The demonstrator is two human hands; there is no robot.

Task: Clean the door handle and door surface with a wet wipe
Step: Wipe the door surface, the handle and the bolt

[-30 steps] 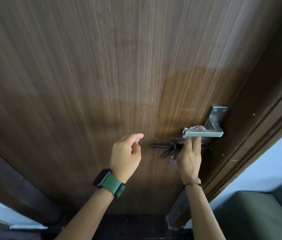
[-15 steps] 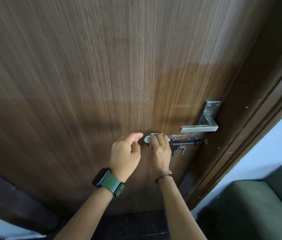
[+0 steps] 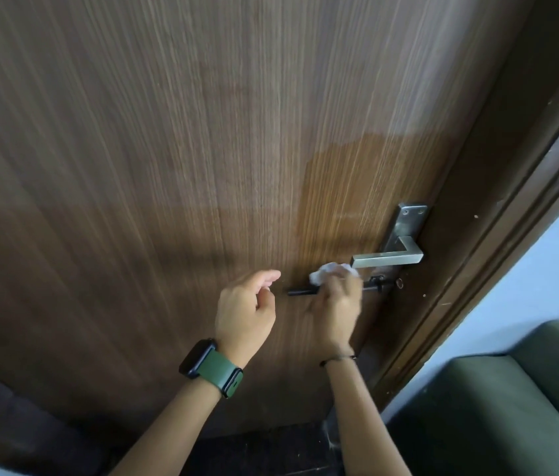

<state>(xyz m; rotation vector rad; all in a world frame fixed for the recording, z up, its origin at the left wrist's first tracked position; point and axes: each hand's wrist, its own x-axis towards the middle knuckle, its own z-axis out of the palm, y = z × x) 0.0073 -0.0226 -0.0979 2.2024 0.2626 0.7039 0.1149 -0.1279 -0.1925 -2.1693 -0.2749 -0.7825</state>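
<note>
A dark wood-grain door (image 3: 202, 166) fills the view. A square silver lever handle (image 3: 388, 259) on a steel plate sits at its right side. Just below it runs a black sliding bolt (image 3: 300, 292). My right hand (image 3: 336, 310) presses a crumpled white wet wipe (image 3: 331, 271) against the door over the bolt, just left of the handle's free end; the hand is motion-blurred. My left hand (image 3: 245, 312), wearing a green-strapped watch, hovers loosely curled and empty in front of the door, left of the bolt. A glossier patch of door lies above the handle.
The dark door frame (image 3: 498, 235) runs diagonally down the right side, with a pale wall (image 3: 546, 269) beyond it. A dark green cushioned seat (image 3: 511, 413) stands at the lower right. Dark floor shows beneath the door.
My right hand with the wipe moved from the handle left along the bolt, then back right toward the handle's end. My left hand stayed nearly still.
</note>
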